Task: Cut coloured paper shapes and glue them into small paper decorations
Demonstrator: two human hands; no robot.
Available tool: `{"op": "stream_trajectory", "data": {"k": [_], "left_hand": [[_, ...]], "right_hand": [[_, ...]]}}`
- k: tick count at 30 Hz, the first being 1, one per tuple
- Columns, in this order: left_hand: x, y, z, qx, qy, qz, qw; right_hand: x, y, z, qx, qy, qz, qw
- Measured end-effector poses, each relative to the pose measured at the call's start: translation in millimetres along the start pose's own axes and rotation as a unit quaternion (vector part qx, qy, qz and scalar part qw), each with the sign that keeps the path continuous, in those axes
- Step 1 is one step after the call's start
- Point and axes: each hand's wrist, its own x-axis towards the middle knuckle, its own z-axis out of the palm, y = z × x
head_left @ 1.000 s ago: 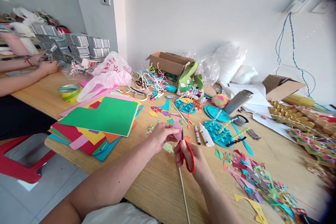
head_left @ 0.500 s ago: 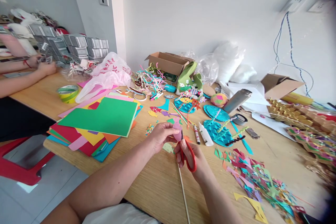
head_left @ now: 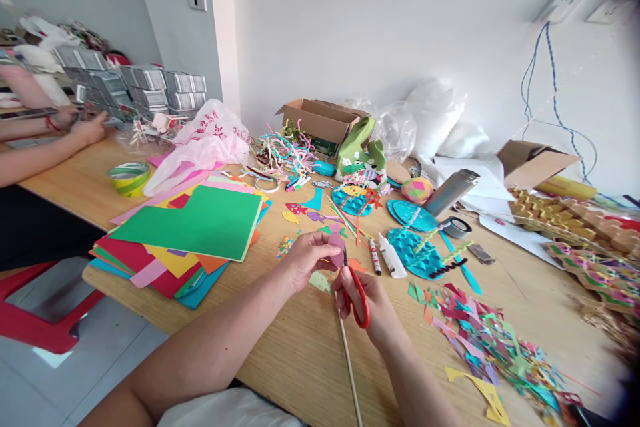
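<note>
My left hand (head_left: 311, 257) pinches a small pink paper piece (head_left: 337, 248) between thumb and fingers, above the table's middle. Red-handled scissors (head_left: 361, 303) are in my right hand (head_left: 369, 300), their blades at the right edge of the pink paper. Just beyond the hands lie paper fish cutouts, among them a yellow fish (head_left: 291, 217) and a purple fish (head_left: 315, 216). A white glue bottle (head_left: 393, 257) and a marker (head_left: 375, 257) rest to the right. Below my hands a thin wooden stick (head_left: 349, 363) runs toward the table's front edge.
Coloured paper sheets (head_left: 200, 223) are stacked at left, near a tape roll (head_left: 129, 180). Paper scraps (head_left: 493, 333) cover the right side. Blue craft pieces (head_left: 413, 250) and a steel flask (head_left: 453, 193) stand farther back. Another person's hands (head_left: 83, 127) work at far left.
The scissors handles have swung slightly left and closer together in my right hand. The pink paper has tilted a little in my left hand.
</note>
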Motion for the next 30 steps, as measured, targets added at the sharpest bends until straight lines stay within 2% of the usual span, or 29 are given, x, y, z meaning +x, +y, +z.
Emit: {"op": "stream_trajectory", "data": {"k": [21, 30], "left_hand": [[2.1, -0.6, -1.1, 0.006, 0.019, -0.001, 1.000], [2.5, -1.4, -2.2, 0.010, 0.004, 0.002, 1.000]], "right_hand": [[2.6, 3.0, -2.0, -0.044, 0.003, 0.003, 0.999], [5.5, 9.9, -1.4, -0.177, 0.070, -0.049, 0.981]]}}
